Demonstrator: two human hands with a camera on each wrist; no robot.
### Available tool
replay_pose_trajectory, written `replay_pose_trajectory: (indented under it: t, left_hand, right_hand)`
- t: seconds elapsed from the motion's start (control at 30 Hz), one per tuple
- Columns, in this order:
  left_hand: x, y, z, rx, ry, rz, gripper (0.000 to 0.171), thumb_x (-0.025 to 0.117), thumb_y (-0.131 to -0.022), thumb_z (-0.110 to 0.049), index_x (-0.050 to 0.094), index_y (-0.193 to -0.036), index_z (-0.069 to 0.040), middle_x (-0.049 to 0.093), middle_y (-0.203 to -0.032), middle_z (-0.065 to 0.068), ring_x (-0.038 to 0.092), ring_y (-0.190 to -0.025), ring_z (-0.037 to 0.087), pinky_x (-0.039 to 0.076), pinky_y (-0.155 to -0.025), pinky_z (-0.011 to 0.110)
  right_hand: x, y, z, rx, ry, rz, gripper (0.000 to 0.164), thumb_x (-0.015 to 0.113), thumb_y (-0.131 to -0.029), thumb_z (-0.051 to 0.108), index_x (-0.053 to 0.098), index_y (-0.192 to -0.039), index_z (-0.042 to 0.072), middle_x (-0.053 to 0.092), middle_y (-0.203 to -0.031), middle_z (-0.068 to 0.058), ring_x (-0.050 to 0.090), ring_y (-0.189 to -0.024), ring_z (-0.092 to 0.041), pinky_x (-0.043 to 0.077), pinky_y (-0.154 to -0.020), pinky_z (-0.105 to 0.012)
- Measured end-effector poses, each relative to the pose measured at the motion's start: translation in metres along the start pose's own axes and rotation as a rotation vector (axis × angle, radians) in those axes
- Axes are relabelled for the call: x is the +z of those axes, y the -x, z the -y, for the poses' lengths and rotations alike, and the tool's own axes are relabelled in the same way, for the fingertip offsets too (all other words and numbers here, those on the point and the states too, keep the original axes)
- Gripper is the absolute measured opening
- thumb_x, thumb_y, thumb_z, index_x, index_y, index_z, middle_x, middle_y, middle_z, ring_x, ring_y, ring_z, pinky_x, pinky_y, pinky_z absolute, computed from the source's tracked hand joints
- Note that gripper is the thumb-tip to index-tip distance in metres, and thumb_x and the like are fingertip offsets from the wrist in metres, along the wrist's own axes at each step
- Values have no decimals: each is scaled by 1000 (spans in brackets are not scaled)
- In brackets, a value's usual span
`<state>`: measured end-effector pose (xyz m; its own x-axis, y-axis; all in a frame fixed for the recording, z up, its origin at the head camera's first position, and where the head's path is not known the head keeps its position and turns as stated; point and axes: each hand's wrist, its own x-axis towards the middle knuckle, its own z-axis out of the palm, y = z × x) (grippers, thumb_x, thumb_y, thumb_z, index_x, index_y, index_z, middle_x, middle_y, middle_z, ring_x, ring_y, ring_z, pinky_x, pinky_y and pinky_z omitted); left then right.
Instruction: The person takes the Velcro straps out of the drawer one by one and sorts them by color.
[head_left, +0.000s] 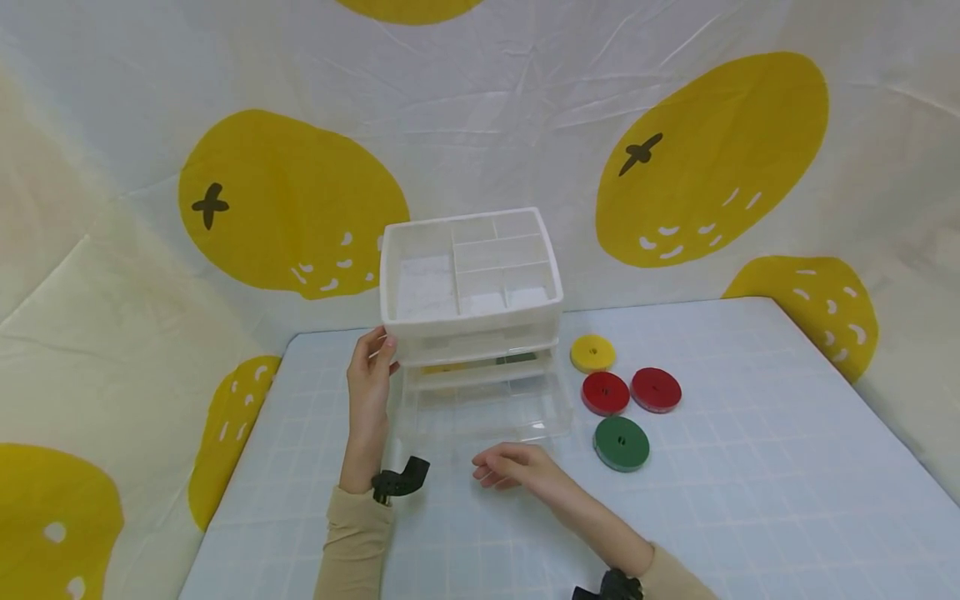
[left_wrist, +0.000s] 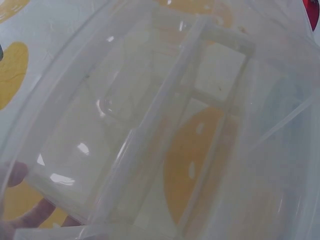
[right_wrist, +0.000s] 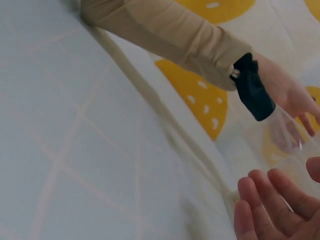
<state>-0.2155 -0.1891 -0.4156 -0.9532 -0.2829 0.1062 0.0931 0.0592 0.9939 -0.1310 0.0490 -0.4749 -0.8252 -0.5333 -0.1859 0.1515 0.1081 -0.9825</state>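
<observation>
A white tabletop drawer organizer (head_left: pixel 420 329) with a divided top tray stands at the back of the table. Below, its clear bottom drawer (head_left: pixel 480 408) is pulled out toward me; dividers show in the left wrist view. My left hand (head_left: pixel 370 367) rests against the organizer's left side near the front corner, fingertips at the wall. Through the clear plastic, its fingers (left_wrist: pixel 37 212) appear at lower left in the left wrist view. In front of the drawer hovers my right hand (head_left: pixel 517 467), holding nothing, fingers loosely bent (right_wrist: pixel 257 200).
Right of the organizer lie flat round rolls: a yellow roll (head_left: pixel 592 353), a red roll (head_left: pixel 605 393), a second red roll (head_left: pixel 656 390) and a green roll (head_left: pixel 621 443). Yellow and green (head_left: pixel 517 358) show inside the middle level. A patterned cloth (head_left: pixel 510 125) hangs behind.
</observation>
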Motion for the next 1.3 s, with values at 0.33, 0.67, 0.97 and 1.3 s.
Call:
replay_pose_trajectory:
  t: [0.33, 0.67, 0.97, 1.3]
  left_hand:
    - [2, -3, 3, -11, -7, -6, 41, 55, -97, -35, 52, -132, -13, 53, -120, -2, 52, -105, 16, 46, -91, 29]
    - [1, -2, 2, 11, 1, -12, 42, 56, -97, -35, 53, -132, -12, 53, -118, -2, 52, -102, 16, 47, -89, 29]
    - [0, 0, 3, 23, 17, -4, 41, 57, -96, -35, 53, -130, -13, 52, -113, -4, 52, -101, 15, 46, -90, 31]
    - [0, 0, 2, 8, 3, -15, 42, 58, -95, -36, 53, -130, -13, 53, -113, -7, 53, -101, 15, 47, -89, 28]
  right_hand:
    - [14, -9, -3, 13, -130, -120, 48, 44, -102, 34, 56, -127, -4, 65, -119, -22, 66, -106, -28, 53, -94, -40]
    - [17, -15, -5, -25, -202, -122, 48, 37, -104, 30, 52, -130, -8, 65, -121, -22, 64, -108, -31, 53, -93, -37]
    - [19, -18, -6, -76, -302, -89, 51, 34, -105, 29, 45, -134, -12, 60, -126, -26, 67, -102, -15, 52, -95, -38]
    - [17, -24, -4, -83, -330, -81, 52, 35, -105, 30, 45, -134, -11, 61, -126, -24, 67, -101, -13, 52, -95, -36]
